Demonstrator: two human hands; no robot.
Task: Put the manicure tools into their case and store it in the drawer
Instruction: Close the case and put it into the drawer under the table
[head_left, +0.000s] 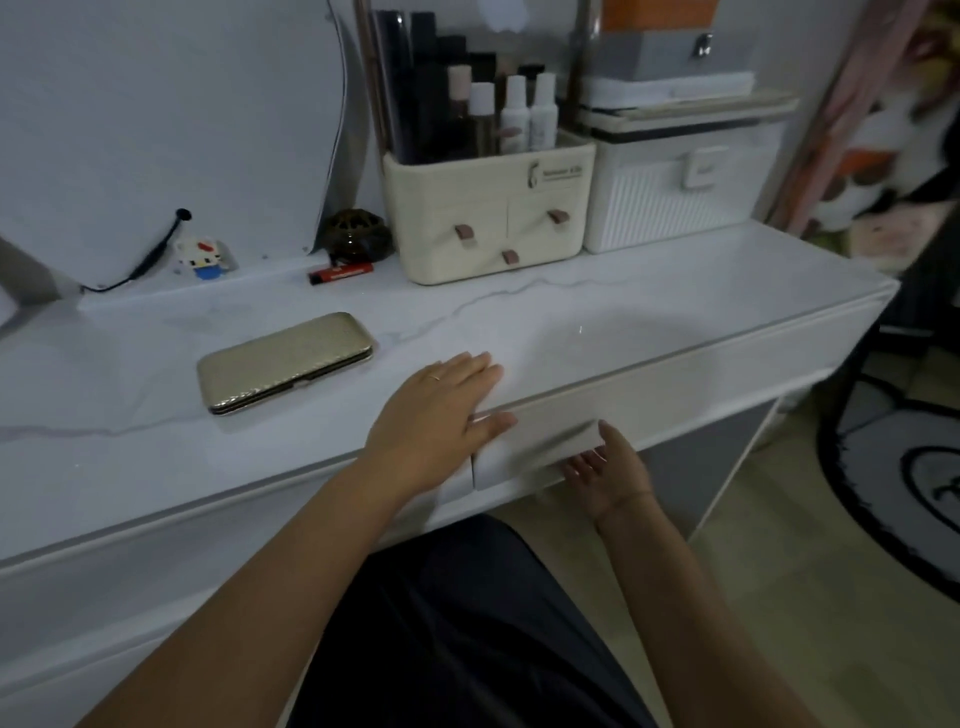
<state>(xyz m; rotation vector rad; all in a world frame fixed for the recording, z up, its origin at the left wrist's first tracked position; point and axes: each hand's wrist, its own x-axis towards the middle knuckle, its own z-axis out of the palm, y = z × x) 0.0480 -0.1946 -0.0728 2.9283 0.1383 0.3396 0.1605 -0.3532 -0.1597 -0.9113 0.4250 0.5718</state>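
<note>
Beyond the left hand's fingers (483, 364) the marble tabletop (649, 312) lies bare up to the cream cosmetics organizer (488, 208) and white ribbed box (675, 197). Left of them rests the shut gold manicure case (285, 361). Right fingers (613, 441) curl under the drawer front (597, 415); open floor (727, 519) below.

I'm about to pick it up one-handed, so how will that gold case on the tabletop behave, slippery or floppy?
The gold case looks like a rigid shell, closed, so it probably stays stiff. Its sheen suggests a slightly slick surface; the texture may help. Lying flat and thin on the tabletop, it likely slides rather than tips.
</note>
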